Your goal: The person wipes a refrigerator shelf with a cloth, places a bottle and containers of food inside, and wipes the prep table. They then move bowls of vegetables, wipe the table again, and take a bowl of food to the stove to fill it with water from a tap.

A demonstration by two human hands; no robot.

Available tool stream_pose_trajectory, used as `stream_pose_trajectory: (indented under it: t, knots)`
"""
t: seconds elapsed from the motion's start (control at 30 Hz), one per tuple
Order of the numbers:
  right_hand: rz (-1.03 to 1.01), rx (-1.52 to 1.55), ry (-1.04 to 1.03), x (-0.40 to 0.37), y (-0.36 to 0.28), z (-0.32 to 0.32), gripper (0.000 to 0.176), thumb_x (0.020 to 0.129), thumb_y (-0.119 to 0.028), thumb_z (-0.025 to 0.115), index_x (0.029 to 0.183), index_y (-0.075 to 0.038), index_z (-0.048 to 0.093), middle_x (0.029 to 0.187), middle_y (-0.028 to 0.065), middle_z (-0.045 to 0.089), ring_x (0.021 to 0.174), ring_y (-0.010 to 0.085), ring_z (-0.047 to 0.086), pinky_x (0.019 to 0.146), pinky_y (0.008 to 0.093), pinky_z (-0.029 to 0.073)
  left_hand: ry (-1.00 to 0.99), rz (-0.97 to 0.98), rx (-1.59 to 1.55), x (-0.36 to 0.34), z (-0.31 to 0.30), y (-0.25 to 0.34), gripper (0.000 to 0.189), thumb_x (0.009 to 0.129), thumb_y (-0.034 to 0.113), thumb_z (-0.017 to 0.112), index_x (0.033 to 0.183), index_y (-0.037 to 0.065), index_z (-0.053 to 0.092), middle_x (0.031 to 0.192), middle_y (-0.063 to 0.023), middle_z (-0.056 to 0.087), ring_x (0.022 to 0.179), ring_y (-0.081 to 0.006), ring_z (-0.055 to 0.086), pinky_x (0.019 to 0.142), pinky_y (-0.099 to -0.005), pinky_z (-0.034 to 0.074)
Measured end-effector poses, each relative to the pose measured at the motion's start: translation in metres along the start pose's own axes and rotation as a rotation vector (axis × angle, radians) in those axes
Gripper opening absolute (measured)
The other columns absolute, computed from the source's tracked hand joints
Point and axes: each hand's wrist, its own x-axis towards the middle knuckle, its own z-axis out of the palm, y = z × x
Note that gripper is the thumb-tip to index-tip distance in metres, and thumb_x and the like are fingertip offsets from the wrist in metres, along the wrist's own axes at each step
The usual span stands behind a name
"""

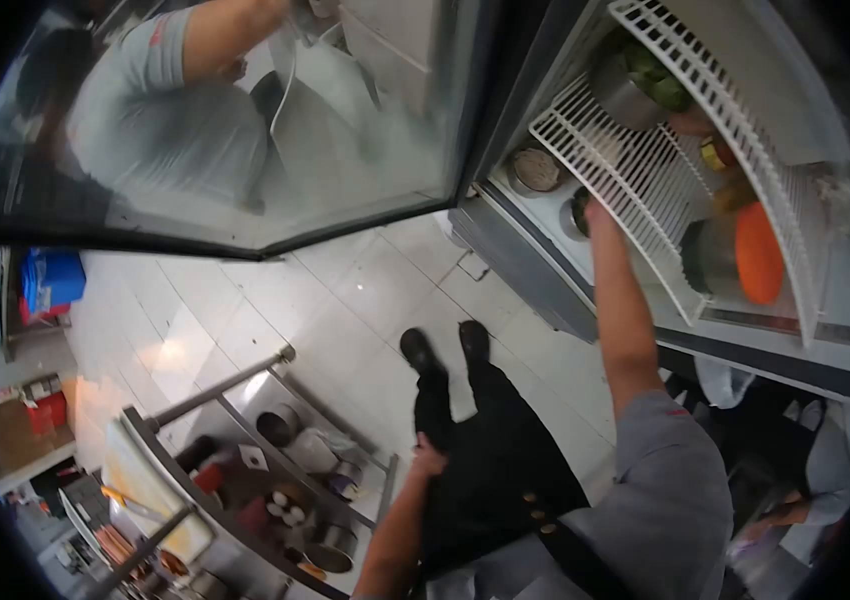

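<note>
My right hand reaches into the open refrigerator, at the lower level beneath a white wire shelf. It is at the edge of a small round metal container with something dark green inside. The fingers are partly hidden, so their grip cannot be told. Beside that container stands another round tub with pale, grainy contents. My left hand hangs low in front of my black apron, its fingers curled; whatever may be in them is hidden.
The refrigerator's glass door stands open, with a person in grey behind it. Above my hand are a metal pot with green leaves and an orange object. A metal rack holds pans and eggs. Another person is at right.
</note>
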Motion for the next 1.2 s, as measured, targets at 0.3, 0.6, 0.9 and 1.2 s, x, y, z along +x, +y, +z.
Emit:
stream_pose_trajectory:
  t: [0.3, 0.6, 0.9, 1.2]
  knots:
    - [-0.142, 0.025, 0.144, 0.094, 0.031, -0.041, 0.045, 0.087, -0.019, 0.051, 0.128, -0.005, 0.037, 0.126, 0.0132, 0.044, 0.107, 0.0305, 0.05, 0.084, 0.042, 0.047, 0.343, -0.05, 0.323, 0.022, -0.123, 0.11, 0.102, 0.066, 0.056, 0.064, 0.139, 0.006, 0.012, 0.124, -0.0205, 0.038, 0.105, -0.0361, 0.051, 0.078, -0.0537, 0.044]
    - [-0.203, -0.015, 0.261, 0.105, 0.048, -0.077, 0.049, 0.087, -0.02, 0.053, 0.13, -0.005, 0.036, 0.129, 0.013, 0.042, 0.11, 0.0294, 0.047, 0.087, 0.0397, 0.044, 0.467, -0.004, 0.328, 0.069, -0.193, 0.13, 0.095, 0.066, 0.054, 0.066, 0.135, 0.005, 0.023, 0.121, -0.0205, 0.044, 0.105, -0.0346, 0.051, 0.086, -0.0434, 0.043]
    - [-0.244, -0.141, 0.302, 0.095, 0.046, -0.088, 0.053, 0.086, -0.022, 0.054, 0.131, -0.006, 0.034, 0.131, 0.0128, 0.04, 0.114, 0.0284, 0.044, 0.09, 0.0374, 0.04, 0.46, 0.013, 0.334, 0.077, -0.199, 0.151, 0.088, 0.067, 0.047, 0.066, 0.133, 0.005, 0.027, 0.123, -0.0212, 0.042, 0.111, -0.0356, 0.047, 0.089, -0.0442, 0.041]
    - [-0.344, -0.555, 0.289, 0.062, -0.017, -0.086, 0.057, 0.085, -0.023, 0.056, 0.133, -0.006, 0.032, 0.133, 0.0125, 0.038, 0.117, 0.0273, 0.042, 0.094, 0.035, 0.037, 0.29, 1.017, -0.883, 0.114, -0.205, 0.354, 0.039, 0.078, 0.012, 0.058, 0.113, -0.001, 0.049, 0.103, -0.0133, 0.055, 0.092, -0.0213, 0.056, 0.075, -0.0318, 0.047]
